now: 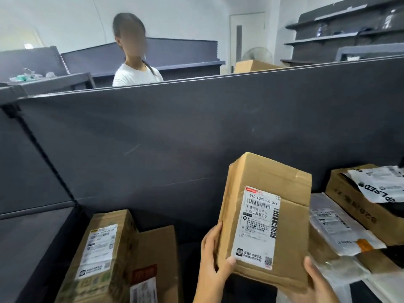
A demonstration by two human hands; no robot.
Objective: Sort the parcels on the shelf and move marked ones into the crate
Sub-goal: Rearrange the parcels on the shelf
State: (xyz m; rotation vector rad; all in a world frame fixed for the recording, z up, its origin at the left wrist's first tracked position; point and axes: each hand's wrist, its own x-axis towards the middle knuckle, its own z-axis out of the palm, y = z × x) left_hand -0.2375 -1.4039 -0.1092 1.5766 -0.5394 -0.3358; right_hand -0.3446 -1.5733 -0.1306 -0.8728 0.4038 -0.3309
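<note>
I hold a brown cardboard parcel [290, 228] upright and slightly tilted above the dark shelf [244, 287], its white shipping label facing me. My left hand [213, 265] grips its lower left edge, thumb on the front face. My right hand [317, 283] grips its lower right corner. On the shelf at left, two cardboard parcels with labels stand side by side: a taller one [98, 256] and a shorter one [156, 254]. No crate is in view.
To the right lie a plastic mailer bag [336, 226] and a cardboard box [358, 204] topped with a white mailer. The grey back panel [196, 132] of the shelf rises behind. A person in a white shirt [135, 73] stands beyond it. More shelving lines the far wall.
</note>
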